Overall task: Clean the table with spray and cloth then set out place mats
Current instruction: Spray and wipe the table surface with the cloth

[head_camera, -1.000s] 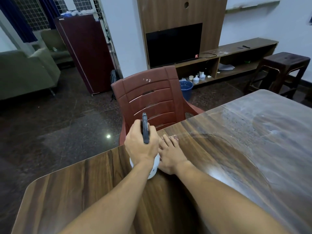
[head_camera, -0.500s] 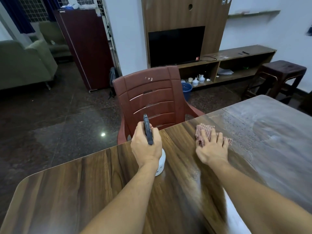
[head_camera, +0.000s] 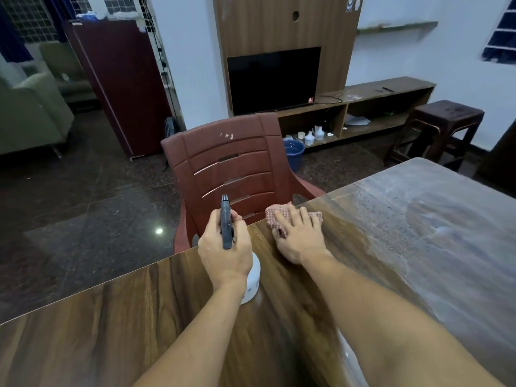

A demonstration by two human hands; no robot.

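Head view: left hand (head_camera: 225,254) grips spray bottle (head_camera: 253,276) (white, contents unseen).

1. Swept out to the right, away from the spray bottle (head_camera: 252,275), with right hand (head_camera: 300,241) flat on cloth (head_camera: 273,217).
2. Drawn back leftward since; now near the bottle again, at far edge of table (head_camera: 111,317).

brown wood-grain tabletop (head_camera: 111,331); red-and-white checked cloth (head_camera: 275,216); white spray bottle (head_camera: 252,277) with dark blue-black head; reddish-brown slatted chair (head_camera: 229,166); blue bucket (head_camera: 294,152).
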